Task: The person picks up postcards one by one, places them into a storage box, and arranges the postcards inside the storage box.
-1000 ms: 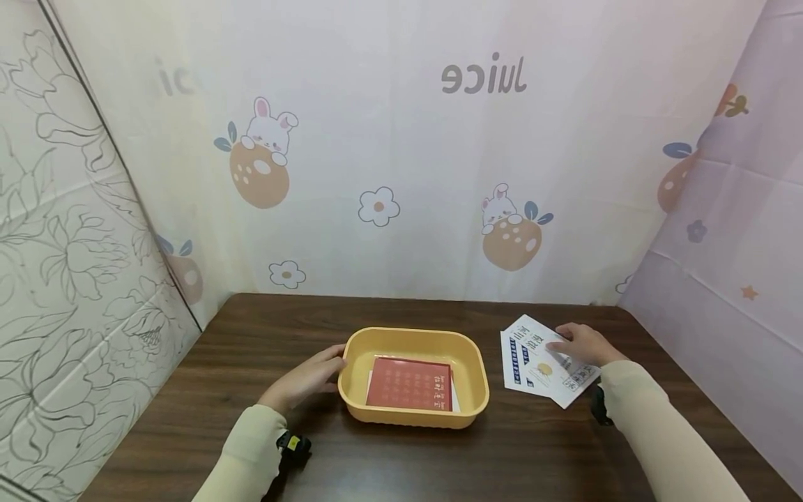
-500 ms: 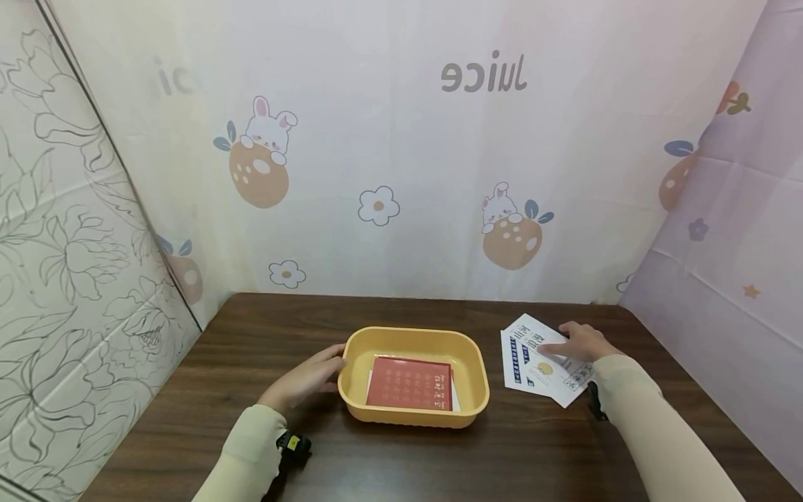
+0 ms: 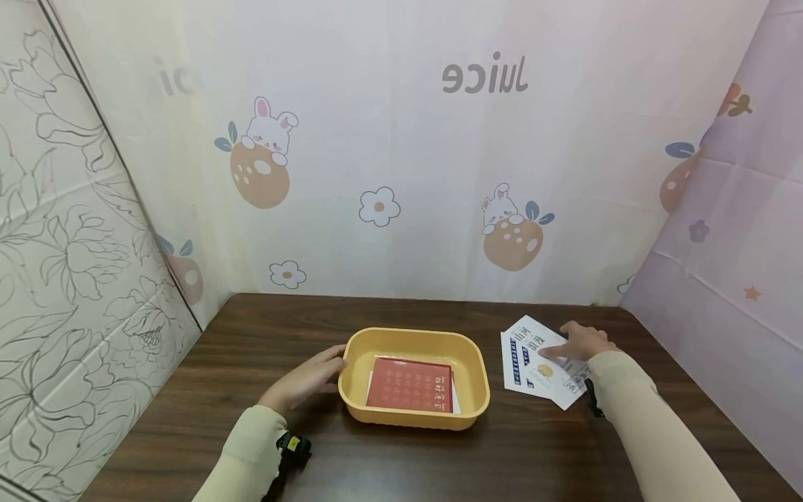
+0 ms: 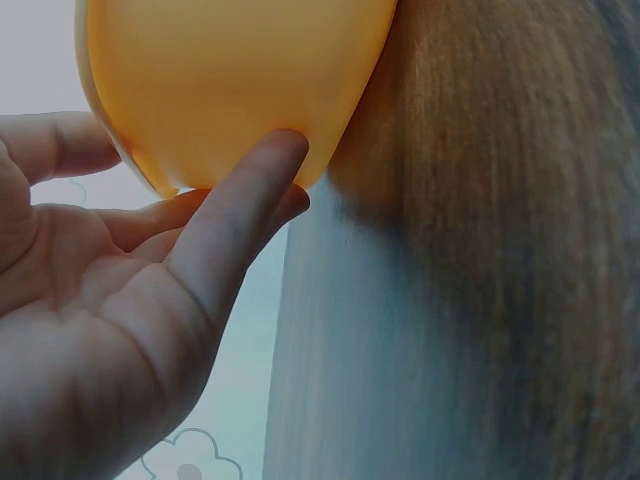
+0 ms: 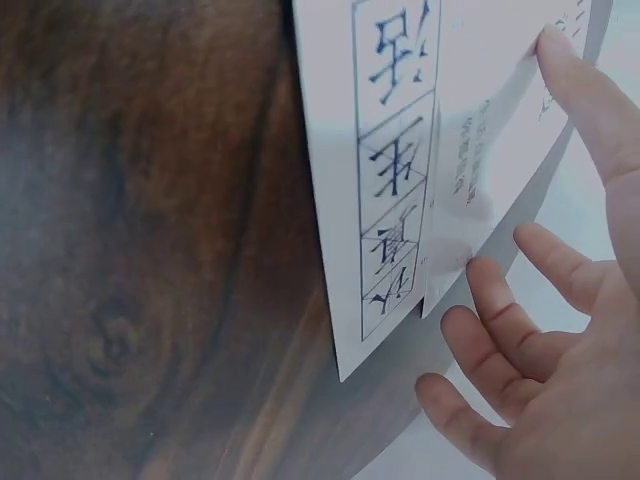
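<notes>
A yellow plastic basin [image 3: 414, 337] stands on the table, with a red card [image 3: 410, 385] lying over a white one inside. My left hand [image 3: 307, 380] holds the basin's left end, its thumb [image 4: 265, 170] against the outer wall in the left wrist view. To the right lie two overlapping white printed cards [image 3: 523, 359]. The upper one carries large characters and a yellow round print. My right hand [image 3: 583, 343] is over their right side, thumb [image 5: 575, 75] touching the upper card. Its other fingers are spread near the card's edge in the right wrist view.
The dark wood-grain table [image 3: 414, 467] meets a patterned curtain [image 3: 401, 265] at the back. More curtain hangs along the left and right sides. A black wrist strap with a camera [image 3: 293, 446] sits on the left wrist.
My right hand has shifted slightly left over the white cards, its thumb farther across the upper one. The left hand and the basin have stayed in place.
</notes>
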